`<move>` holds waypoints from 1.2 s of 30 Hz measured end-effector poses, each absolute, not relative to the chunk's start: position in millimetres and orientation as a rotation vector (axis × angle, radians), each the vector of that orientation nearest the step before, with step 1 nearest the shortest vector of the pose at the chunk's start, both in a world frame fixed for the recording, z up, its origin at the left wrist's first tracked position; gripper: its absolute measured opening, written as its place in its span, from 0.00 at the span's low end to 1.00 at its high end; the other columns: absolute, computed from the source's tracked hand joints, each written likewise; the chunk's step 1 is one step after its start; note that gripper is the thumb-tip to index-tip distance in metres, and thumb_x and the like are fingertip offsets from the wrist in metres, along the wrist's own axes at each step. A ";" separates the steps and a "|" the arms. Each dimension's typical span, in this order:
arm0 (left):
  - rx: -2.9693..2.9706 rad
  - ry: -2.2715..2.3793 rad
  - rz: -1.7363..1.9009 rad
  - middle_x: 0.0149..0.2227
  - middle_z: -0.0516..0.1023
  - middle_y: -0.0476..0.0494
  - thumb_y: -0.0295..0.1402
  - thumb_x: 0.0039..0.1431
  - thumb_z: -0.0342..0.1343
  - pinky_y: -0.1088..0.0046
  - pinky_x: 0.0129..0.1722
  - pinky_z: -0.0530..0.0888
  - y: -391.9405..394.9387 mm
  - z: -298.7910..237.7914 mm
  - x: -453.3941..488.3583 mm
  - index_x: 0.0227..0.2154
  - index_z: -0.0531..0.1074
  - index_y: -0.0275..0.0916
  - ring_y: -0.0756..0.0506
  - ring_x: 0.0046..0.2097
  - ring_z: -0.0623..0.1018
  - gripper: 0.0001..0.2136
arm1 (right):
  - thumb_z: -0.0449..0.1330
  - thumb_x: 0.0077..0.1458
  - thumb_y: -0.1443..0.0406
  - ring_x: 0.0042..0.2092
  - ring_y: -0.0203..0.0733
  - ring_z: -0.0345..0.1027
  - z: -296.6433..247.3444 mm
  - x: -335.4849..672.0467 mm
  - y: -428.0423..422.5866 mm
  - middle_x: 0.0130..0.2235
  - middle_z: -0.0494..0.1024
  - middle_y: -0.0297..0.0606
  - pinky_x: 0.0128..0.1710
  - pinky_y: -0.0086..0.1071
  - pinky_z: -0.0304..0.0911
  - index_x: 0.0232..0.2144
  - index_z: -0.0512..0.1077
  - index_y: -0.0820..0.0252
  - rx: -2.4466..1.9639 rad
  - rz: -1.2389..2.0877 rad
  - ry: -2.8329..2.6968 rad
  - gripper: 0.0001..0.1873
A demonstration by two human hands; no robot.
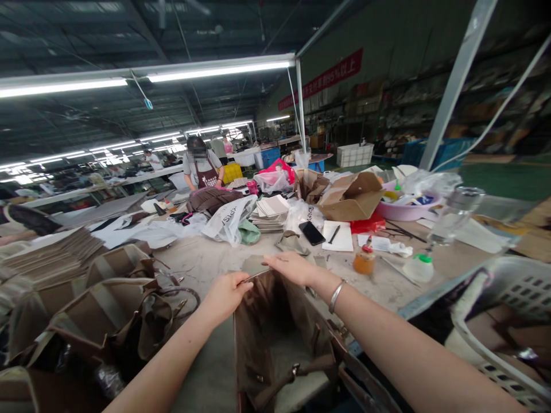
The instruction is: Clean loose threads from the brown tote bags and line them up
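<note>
A brown handbag (284, 321) stands in front of me with its mouth facing up, so its brown inside shows. My left hand (226, 295) pinches the left end of the bag's far top edge, thumb and fingers closed. Across the same edge, further right, lies my right hand (290, 268), fingers bent over the rim; their tips are partly hidden. A silver bangle (337, 296) circles my right wrist. Inside the bag's near part, a strap with a small metal clasp (295, 370) crosses the opening.
Several similar bags (103, 310) crowd the left, below stacked boards (55, 252). Beyond my hands lie a phone (311, 233), a notepad (338, 236), a glue jar (364, 261) and a green-capped bottle (419, 268). A white basket (512, 287) stands right. A person (204, 166) works opposite.
</note>
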State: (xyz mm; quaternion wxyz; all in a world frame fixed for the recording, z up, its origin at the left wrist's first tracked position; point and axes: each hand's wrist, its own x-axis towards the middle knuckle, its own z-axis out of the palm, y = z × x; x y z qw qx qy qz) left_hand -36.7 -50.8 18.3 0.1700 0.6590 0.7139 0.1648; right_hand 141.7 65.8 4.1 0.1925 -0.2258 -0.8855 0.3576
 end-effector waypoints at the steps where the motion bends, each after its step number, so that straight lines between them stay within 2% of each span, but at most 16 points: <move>1: 1.878 1.971 0.454 0.27 0.76 0.50 0.36 0.54 0.48 0.75 0.32 0.65 -51.7 21.3 -38.3 0.31 0.75 0.39 0.47 0.31 0.73 0.12 | 0.38 0.60 0.48 0.40 0.44 0.68 0.1 144.4 66.8 0.38 0.77 0.42 0.43 0.34 0.59 0.35 0.75 0.63 -0.637 1.088 -2.412 0.33; 5: 1.947 1.810 0.478 0.37 0.78 0.48 0.41 0.46 0.56 0.74 0.36 0.68 -48.3 31.6 -36.7 0.41 0.73 0.40 0.44 0.37 0.75 0.18 | 0.40 0.59 0.46 0.42 0.46 0.68 -14.1 150.8 65.5 0.40 0.76 0.42 0.44 0.37 0.60 0.38 0.74 0.64 -0.677 1.243 -2.236 0.32; 9: 2.058 1.992 0.342 0.27 0.77 0.46 0.41 0.55 0.48 0.74 0.31 0.65 -33.2 29.4 -23.0 0.30 0.75 0.39 0.46 0.30 0.74 0.14 | 0.46 0.57 0.47 0.48 0.46 0.65 -25.6 151.8 62.5 0.47 0.73 0.44 0.50 0.39 0.56 0.45 0.72 0.62 -0.739 1.322 -2.029 0.29; 11: 2.089 2.126 0.226 0.23 0.75 0.46 0.39 0.59 0.44 0.75 0.29 0.63 -27.0 25.9 -17.5 0.26 0.74 0.38 0.47 0.27 0.72 0.16 | 0.47 0.56 0.47 0.43 0.45 0.68 -33.4 158.7 60.7 0.45 0.74 0.44 0.46 0.38 0.60 0.47 0.70 0.62 -0.829 1.439 -1.836 0.29; 13: 2.108 2.198 0.142 0.23 0.74 0.45 0.38 0.59 0.43 0.75 0.29 0.62 -25.1 23.6 -15.0 0.27 0.73 0.38 0.47 0.27 0.72 0.16 | 0.48 0.56 0.47 0.37 0.42 0.70 -44.6 175.3 56.6 0.42 0.74 0.44 0.40 0.36 0.63 0.48 0.69 0.62 -0.900 1.559 -1.648 0.29; 19: 2.085 2.272 0.031 0.29 0.77 0.43 0.40 0.61 0.39 0.74 0.33 0.64 -34.6 27.5 -11.3 0.32 0.73 0.39 0.46 0.32 0.74 0.19 | 0.57 0.50 0.49 0.33 0.37 0.68 -95.1 264.8 19.5 0.35 0.75 0.39 0.38 0.31 0.64 0.43 0.73 0.61 -1.044 1.688 -1.138 0.26; 23: 2.129 2.101 0.209 0.37 0.78 0.42 0.48 0.58 0.43 0.73 0.38 0.65 -32.4 27.8 -7.3 0.39 0.73 0.40 0.44 0.38 0.74 0.20 | 0.59 0.48 0.49 0.31 0.36 0.67 -124.2 299.8 -20.4 0.32 0.74 0.36 0.34 0.28 0.63 0.40 0.74 0.59 -1.130 1.725 -0.900 0.24; 25: 2.060 2.102 0.317 0.31 0.77 0.43 0.48 0.54 0.48 0.73 0.35 0.64 -25.6 24.4 -6.4 0.32 0.74 0.39 0.44 0.35 0.74 0.18 | 0.60 0.47 0.49 0.31 0.37 0.66 -133.1 301.6 -38.5 0.32 0.75 0.36 0.34 0.29 0.63 0.39 0.75 0.59 -1.107 1.770 -0.908 0.24; 28: 1.854 2.193 0.475 0.18 0.71 0.47 0.43 0.50 0.53 0.73 0.30 0.62 -16.5 17.9 -6.7 0.17 0.71 0.38 0.45 0.28 0.72 0.15 | 0.61 0.45 0.48 0.32 0.39 0.67 -143.1 295.9 -60.1 0.33 0.75 0.36 0.33 0.30 0.62 0.38 0.75 0.60 -1.084 1.819 -0.901 0.24; 30: 1.766 2.226 0.600 0.16 0.68 0.49 0.42 0.48 0.54 0.73 0.29 0.62 -18.0 16.6 -9.1 0.15 0.70 0.38 0.46 0.26 0.71 0.14 | 0.62 0.44 0.48 0.32 0.39 0.67 -150.4 293.0 -72.8 0.33 0.74 0.35 0.33 0.30 0.62 0.40 0.74 0.59 -1.095 1.824 -0.804 0.26; 33: 1.642 2.261 0.854 0.20 0.72 0.48 0.43 0.49 0.52 0.73 0.29 0.65 -37.4 24.2 -18.4 0.21 0.73 0.37 0.46 0.28 0.72 0.14 | 0.63 0.42 0.48 0.31 0.38 0.67 -161.8 292.1 -92.1 0.31 0.72 0.34 0.31 0.29 0.62 0.42 0.71 0.60 -1.101 1.892 -0.638 0.28; 36: 1.470 2.276 1.203 0.28 0.77 0.45 0.45 0.52 0.46 0.73 0.30 0.70 -73.5 39.4 -35.6 0.35 0.73 0.34 0.46 0.32 0.75 0.19 | 0.63 0.43 0.47 0.35 0.38 0.68 -167.3 287.0 -108.3 0.34 0.73 0.36 0.34 0.30 0.62 0.45 0.69 0.59 -1.078 1.993 -0.639 0.31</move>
